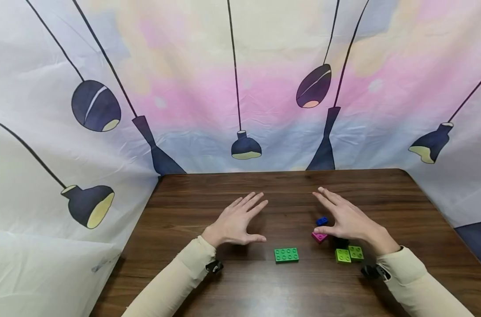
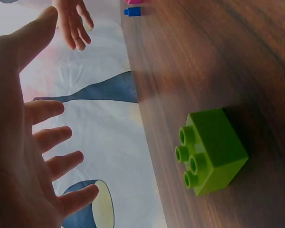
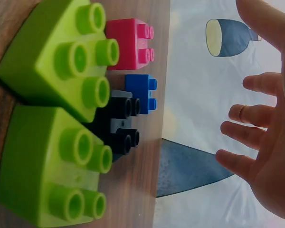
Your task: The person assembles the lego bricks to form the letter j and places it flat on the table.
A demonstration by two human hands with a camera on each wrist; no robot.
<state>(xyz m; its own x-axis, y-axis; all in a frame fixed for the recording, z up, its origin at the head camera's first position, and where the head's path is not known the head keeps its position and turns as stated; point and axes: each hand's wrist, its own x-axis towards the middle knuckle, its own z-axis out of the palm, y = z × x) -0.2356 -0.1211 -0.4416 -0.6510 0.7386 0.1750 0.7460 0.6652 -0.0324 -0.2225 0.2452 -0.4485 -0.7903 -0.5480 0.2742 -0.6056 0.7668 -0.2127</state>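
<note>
My left hand (image 1: 233, 223) is held above the table with its fingers spread and the thumb apart, holding nothing. In the left wrist view a lime green four-stud brick (image 2: 216, 152) stands on the table below the fingers. A longer green brick (image 1: 286, 255) lies right of that hand. With straight, spread fingers my right hand (image 1: 349, 222) hovers over a group of bricks, also holding nothing. The group has a blue brick (image 1: 322, 221), a pink brick (image 1: 319, 237), a black brick (image 3: 118, 121) partly hidden by the hand, and two lime bricks (image 1: 342, 256).
The brown wooden table (image 1: 288, 189) runs back to a hanging cloth (image 1: 201, 88) printed with dark lamps. Cloth also hangs along both sides. A dark device is strapped to each wrist over pale sleeves (image 1: 177, 277).
</note>
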